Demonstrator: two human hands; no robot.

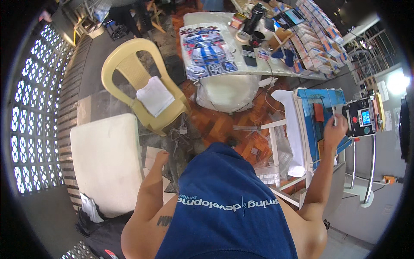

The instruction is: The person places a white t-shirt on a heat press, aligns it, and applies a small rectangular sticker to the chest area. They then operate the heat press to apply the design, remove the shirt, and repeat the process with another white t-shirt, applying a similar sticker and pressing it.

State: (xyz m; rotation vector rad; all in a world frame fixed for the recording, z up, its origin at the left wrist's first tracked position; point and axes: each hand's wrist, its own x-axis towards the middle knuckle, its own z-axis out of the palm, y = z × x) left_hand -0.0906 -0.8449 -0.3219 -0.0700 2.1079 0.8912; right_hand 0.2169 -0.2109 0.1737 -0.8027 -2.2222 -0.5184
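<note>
- One cluttered bench point(200, 18) up top w/ car poster point(208, 52); cream plastic chair point(113, 69) on floor, L side.
- R hand point(336, 131): fingers curled at small metallic part point(335, 120), just beside control box point(355, 123); can't tell if gripping.
- L hand point(161, 159): closed, loose fist, above floor.
- Blue panel point(308, 113): R side, flat, pale-framed, w/ brick-red block point(318, 112) on it; white cloth point(288, 114) along L edge.

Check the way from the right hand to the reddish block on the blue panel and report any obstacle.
Nothing visible stands between the right hand and the reddish block: only blue panel shows in the gap. The boxy unit with the lit screen sits on the hand's other side, outside that path.
</note>
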